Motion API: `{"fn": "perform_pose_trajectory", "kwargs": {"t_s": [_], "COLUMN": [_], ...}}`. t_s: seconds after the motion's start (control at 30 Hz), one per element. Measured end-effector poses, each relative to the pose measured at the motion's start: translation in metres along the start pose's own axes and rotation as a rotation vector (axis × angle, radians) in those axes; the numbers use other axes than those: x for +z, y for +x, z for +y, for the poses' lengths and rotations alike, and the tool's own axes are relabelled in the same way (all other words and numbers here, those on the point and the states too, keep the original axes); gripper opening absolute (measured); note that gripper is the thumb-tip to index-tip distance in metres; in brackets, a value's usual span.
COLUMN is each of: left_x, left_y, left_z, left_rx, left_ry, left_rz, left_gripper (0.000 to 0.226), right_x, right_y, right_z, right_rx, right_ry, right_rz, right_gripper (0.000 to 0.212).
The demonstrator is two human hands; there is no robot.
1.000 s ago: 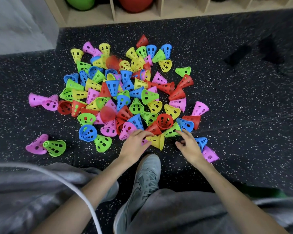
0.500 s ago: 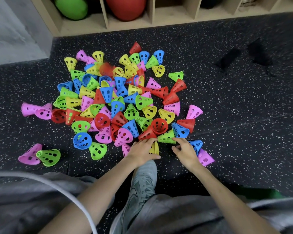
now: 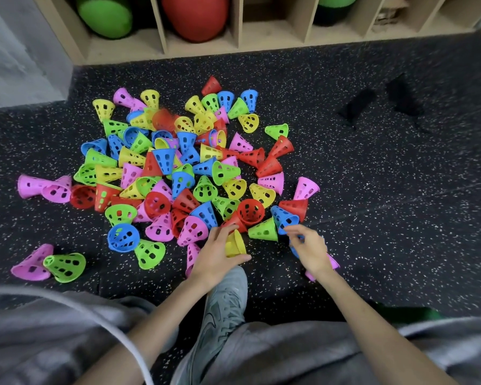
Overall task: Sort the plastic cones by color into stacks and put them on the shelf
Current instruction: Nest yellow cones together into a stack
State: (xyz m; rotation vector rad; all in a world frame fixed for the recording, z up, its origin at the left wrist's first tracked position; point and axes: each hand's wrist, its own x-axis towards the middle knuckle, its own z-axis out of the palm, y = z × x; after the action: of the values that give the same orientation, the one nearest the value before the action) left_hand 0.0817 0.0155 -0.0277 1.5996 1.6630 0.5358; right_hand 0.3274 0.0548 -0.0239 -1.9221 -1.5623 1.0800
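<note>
1. A heap of small perforated plastic cones (image 3: pixel 189 168), pink, yellow, green, blue and red, lies unsorted on the black speckled rubber floor (image 3: pixel 372 190), below the wooden cubby shelf (image 3: pixel 275 37) along its far edge.
2. The left hand (image 3: pixel 215 257) closes its fingers (image 3: pixel 242 258) round a yellow cone (image 3: pixel 235 243) at the heap's near edge.
3. The right hand (image 3: pixel 310 250) is loosely curled over a blue cone (image 3: pixel 293 247); whether it grips is unclear.
4. The cones look light, stiff and thin-walled: probably best pinched at the wide rim, nesting easily.
</note>
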Motion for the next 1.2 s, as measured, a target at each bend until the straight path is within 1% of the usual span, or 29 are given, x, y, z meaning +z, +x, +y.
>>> {"fn": "perform_pose_trajectory", "kwargs": {"t_s": [0.17,0.3,0.4,0.53,0.7,0.87,1.07,1.13,1.2], "left_x": [-0.008,-0.018,-0.026,-0.033,-0.035,-0.033,-0.029,-0.028,-0.027], "left_y": [-0.011,-0.009,-0.007,-0.004,-0.004,-0.005,-0.002,-0.001,0.001], "left_z": [0.0,-0.006,-0.008,-0.01,-0.02,-0.031,-0.035,-0.031,-0.024], "left_rx": [-0.041,-0.068,-0.091,-0.083,-0.083,-0.073,-0.104,-0.118,-0.123], "left_ry": [-0.135,-0.176,-0.216,-0.258,-0.252,-0.248,-0.225,-0.201,-0.194], "left_rz": [0.113,0.149,0.19,0.247,0.261,0.244,0.223,0.21,0.195], "left_gripper": [0.081,0.081,0.082,0.083,0.088,0.09,0.088,0.092,0.096], "right_x": [-0.008,-0.012,-0.009,0.0,0.015,0.024,0.029,0.03,0.029], "right_y": [0.0,0.003,0.01,0.028,0.056,0.082,0.096,0.094,0.087], "right_z": [-0.008,-0.026,-0.05,-0.073,-0.083,-0.079,-0.064,-0.062,-0.059], "right_rx": [0.027,-0.049,-0.13,-0.133,-0.096,-0.059,0.032,0.035,0.026], "right_ry": [0.063,0.099,0.115,0.117,0.104,0.052,0.179,0.23,0.282], "right_rz": [0.025,0.016,-0.039,-0.138,-0.153,-0.2,-0.246,-0.206,-0.13], "right_gripper": [0.037,0.036,0.037,0.041,0.053,0.061,0.046,0.042,0.037]}}
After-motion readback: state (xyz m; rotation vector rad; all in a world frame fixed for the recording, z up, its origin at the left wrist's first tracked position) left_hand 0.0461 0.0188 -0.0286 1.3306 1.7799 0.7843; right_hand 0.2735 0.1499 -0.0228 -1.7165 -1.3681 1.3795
